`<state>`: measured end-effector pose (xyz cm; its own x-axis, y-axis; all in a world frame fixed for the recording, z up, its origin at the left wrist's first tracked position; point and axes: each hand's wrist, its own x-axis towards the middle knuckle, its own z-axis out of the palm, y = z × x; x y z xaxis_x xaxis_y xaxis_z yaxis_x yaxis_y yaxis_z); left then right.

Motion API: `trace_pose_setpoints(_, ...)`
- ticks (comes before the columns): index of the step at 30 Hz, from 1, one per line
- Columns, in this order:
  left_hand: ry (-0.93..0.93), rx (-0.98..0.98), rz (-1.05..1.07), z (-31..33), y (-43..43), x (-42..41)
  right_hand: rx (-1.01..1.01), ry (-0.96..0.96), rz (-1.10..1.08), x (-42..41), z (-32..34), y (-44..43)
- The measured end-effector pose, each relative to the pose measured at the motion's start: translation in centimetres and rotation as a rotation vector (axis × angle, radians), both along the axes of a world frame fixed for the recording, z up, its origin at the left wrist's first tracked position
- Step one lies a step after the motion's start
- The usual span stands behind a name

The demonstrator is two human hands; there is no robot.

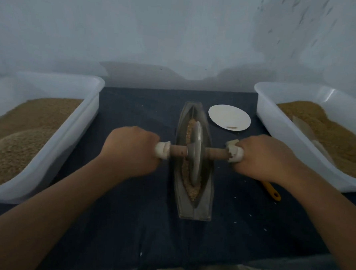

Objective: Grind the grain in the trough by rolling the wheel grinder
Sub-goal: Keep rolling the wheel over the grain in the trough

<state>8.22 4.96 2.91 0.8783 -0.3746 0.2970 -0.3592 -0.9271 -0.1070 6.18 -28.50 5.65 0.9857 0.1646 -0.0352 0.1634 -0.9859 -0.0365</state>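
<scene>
Left hand [130,150] and right hand [263,156] each clenching a handle of one wheel grinder [195,154], its disc standing in one trough [205,199] of grain [191,126], two filled tubs flanking, left tub [69,132], right tub [277,128], one paper plate [229,117] lying beyond

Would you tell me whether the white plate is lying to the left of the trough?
No, the white plate lies on the dark cloth to the right of the trough.

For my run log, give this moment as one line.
left hand grips wheel grinder | right hand grips wheel grinder | wheel grinder upright in trough on grain
</scene>
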Motion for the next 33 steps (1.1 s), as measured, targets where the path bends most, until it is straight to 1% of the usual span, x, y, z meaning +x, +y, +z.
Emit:
trace_pose_setpoints(2, 0.031, -0.013, 0.054, 0.6, -1.2, 2.6, -0.027, -0.067, -0.085, 2.6, -0.9, 0.4)
trace_pose_setpoints(4, 0.024, -0.013, 0.107, 1.3, -2.6, 5.9, 0.006, -0.104, -0.143, 5.5, -1.6, 0.6)
trace_pose_setpoints(6, -0.003, 0.008, 0.131, 2.2, -3.6, 8.4, 0.016, -0.143, -0.195, 7.6, -1.9, 0.8)
trace_pose_setpoints(8, 0.011, 0.007, 0.130, 2.9, -3.8, 9.5, -0.002, -0.203, -0.224, 8.7, -2.0, 0.7)
trace_pose_setpoints(11, 0.047, -0.024, 0.114, 2.0, -3.2, 7.5, -0.022, -0.201, -0.152, 7.8, -1.5, 0.8)
trace_pose_setpoints(14, 0.044, -0.034, 0.095, 0.0, -1.6, 3.1, -0.049, -0.115, -0.080, 4.5, -0.6, 0.4)
trace_pose_setpoints(16, -0.023, -0.019, 0.049, -0.7, -0.5, 0.4, -0.056, -0.020, -0.026, 1.6, 0.0, 0.1)
trace_pose_setpoints(18, -0.093, 0.004, 0.012, -0.7, 0.2, -0.8, -0.013, 0.053, 0.032, 0.0, 0.1, 0.0)
trace_pose_setpoints(20, -0.080, 0.018, 0.014, -0.4, -0.1, 0.0, -0.001, 0.034, -0.002, 0.6, -0.3, 0.0)
trace_pose_setpoints(23, -0.012, -0.009, 0.071, 0.7, -2.0, 4.1, 0.020, -0.077, -0.125, 4.0, -1.5, 0.4)
trace_pose_setpoints(25, 0.007, -0.021, 0.114, 1.5, -3.0, 7.0, 0.045, -0.145, -0.165, 6.2, -1.8, 0.8)
trace_pose_setpoints(28, 0.022, -0.041, 0.135, 2.0, -3.5, 8.6, -0.005, -0.216, -0.184, 7.8, -1.3, 1.1)
trace_pose_setpoints(30, 0.056, -0.065, 0.134, 1.8, -3.3, 7.6, -0.024, -0.205, -0.146, 7.7, -1.1, 1.0)
trace_pose_setpoints(33, 0.056, -0.057, 0.109, 0.6, -2.2, 4.2, -0.064, -0.097, -0.091, 5.1, -0.3, 0.8)
